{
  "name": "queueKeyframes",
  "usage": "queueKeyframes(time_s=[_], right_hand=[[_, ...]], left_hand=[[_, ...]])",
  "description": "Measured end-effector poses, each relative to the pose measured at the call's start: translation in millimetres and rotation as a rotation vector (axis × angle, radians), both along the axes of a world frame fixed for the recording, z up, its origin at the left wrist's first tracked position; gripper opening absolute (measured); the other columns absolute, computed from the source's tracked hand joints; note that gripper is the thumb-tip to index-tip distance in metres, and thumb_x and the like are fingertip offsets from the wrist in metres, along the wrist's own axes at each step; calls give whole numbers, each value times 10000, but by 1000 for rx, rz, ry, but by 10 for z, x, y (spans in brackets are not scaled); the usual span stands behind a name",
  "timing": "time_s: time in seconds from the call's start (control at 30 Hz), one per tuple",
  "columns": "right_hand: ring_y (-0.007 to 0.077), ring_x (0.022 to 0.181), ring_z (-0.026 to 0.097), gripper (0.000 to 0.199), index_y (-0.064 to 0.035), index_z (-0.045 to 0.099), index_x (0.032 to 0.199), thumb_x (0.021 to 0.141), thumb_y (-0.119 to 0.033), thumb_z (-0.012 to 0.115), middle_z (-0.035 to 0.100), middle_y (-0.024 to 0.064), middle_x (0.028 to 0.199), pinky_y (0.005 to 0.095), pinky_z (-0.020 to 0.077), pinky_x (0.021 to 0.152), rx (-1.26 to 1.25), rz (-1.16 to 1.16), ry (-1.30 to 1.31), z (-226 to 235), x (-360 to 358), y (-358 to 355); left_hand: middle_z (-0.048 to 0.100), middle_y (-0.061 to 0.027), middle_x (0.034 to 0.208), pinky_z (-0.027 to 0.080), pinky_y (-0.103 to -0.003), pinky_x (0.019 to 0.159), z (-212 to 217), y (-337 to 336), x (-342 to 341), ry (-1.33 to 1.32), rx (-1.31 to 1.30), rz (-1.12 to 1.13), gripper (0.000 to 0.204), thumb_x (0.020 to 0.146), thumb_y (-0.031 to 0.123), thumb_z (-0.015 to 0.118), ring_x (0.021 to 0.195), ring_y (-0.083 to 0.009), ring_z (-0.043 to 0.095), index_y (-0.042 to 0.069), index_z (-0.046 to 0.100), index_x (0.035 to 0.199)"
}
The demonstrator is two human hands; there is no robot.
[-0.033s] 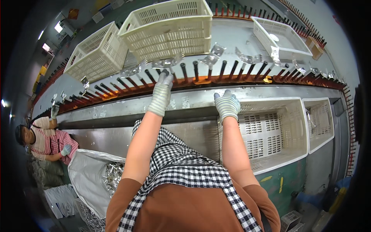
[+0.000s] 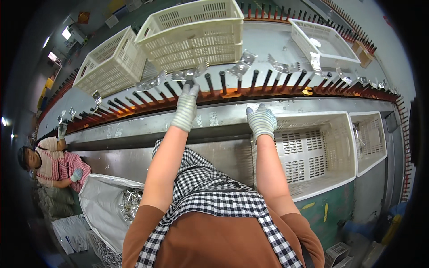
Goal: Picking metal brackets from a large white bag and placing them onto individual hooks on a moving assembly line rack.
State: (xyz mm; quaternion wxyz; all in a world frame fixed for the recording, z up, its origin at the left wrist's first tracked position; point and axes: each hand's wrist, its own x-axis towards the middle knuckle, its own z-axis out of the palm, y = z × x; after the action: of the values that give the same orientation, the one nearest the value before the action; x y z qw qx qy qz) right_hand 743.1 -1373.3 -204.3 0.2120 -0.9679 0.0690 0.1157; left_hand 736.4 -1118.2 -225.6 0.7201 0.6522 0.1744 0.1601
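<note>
Change: I see no difference from the earlier frame; both hands keep their places and nothing else has shifted.
Left hand point(image 2: 187, 103): gloved, stretched out to the row of pegs point(image 2: 250, 82); its fingertips close on a dark peg, just under a metal bracket point(image 2: 191, 73).
Right hand point(image 2: 261, 120): gloved, released, lying flat on the steel ledge point(image 2: 147, 124) beside the near crate point(image 2: 313, 152); it holds nothing.
Bracket: hangs at the left fingertips; I cannot tell whether they touch it. It is well apart from the right hand.
Near crate: white, slotted; I make out nothing in it.
Small crate point(image 2: 371, 138): to its right, one thin metal piece inside.
Far crates point(image 2: 196, 35): cream, stacked behind the pegs; contents hidden.
Tray point(image 2: 324, 42): white, far right, with a pale round piece.
Sack point(image 2: 107, 205): lower left, holding shiny metal parts, beside another person point(image 2: 49, 163).
</note>
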Motion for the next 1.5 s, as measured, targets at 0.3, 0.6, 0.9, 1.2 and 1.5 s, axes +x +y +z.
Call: queueKeyframes(time_s=[0.3, 0.6, 0.9, 1.2, 1.5], right_hand=[[345, 1026, 591, 532, -29, 525, 1161, 823, -439, 540, 574, 223, 1140, 449, 473, 866, 34, -22, 18, -76, 22, -76], [350, 1003, 603, 532, -23, 528, 1164, 825, -433, 551, 586, 216, 1129, 443, 482, 851, 7, -36, -16, -26, 10, -72], [340, 1008, 605, 537, -22, 528, 1163, 822, -438, 546, 586, 225, 1121, 442, 480, 855, 14, -33, -1, -9, 20, -82], [341, 1020, 594, 543, -23, 522, 1169, 824, -443, 516, 578, 230, 1121, 446, 471, 864, 46, -26, -17, -5, 47, -92], [348, 1011, 599, 547, -22, 540, 1158, 818, -450, 547, 568, 224, 1155, 444, 483, 858, 56, -5, 5, -2, 43, -104]], left_hand=[[600, -122, 802, 424, -380, 634, 829, 70, 58, -300, 749, 393, 294, 846, 225, 551, 666, -222, 497, -40, 587, 967], [598, -52, 875, 460, -314, 646, 708, -513, -135, -404, 540, 139, 338, 826, 280, 692, 750, -144, 557, 23, 550, 994], [589, -85, 1102, 442, -319, 855, 112, -840, 368, -254, 747, -246, 356, 920, 315, 548, 1022, -194, 544, 36, 559, 1141], [608, -133, 1076, 448, -334, 900, 338, -522, 432, -428, 1277, -48, 236, 917, 177, 480, 988, -235, 590, 29, 585, 1067], [587, -39, 1078, 508, -315, 690, 281, -834, 128, -524, 742, -731, 246, 890, 157, 486, 872, -149, 592, 53, 519, 1110]])
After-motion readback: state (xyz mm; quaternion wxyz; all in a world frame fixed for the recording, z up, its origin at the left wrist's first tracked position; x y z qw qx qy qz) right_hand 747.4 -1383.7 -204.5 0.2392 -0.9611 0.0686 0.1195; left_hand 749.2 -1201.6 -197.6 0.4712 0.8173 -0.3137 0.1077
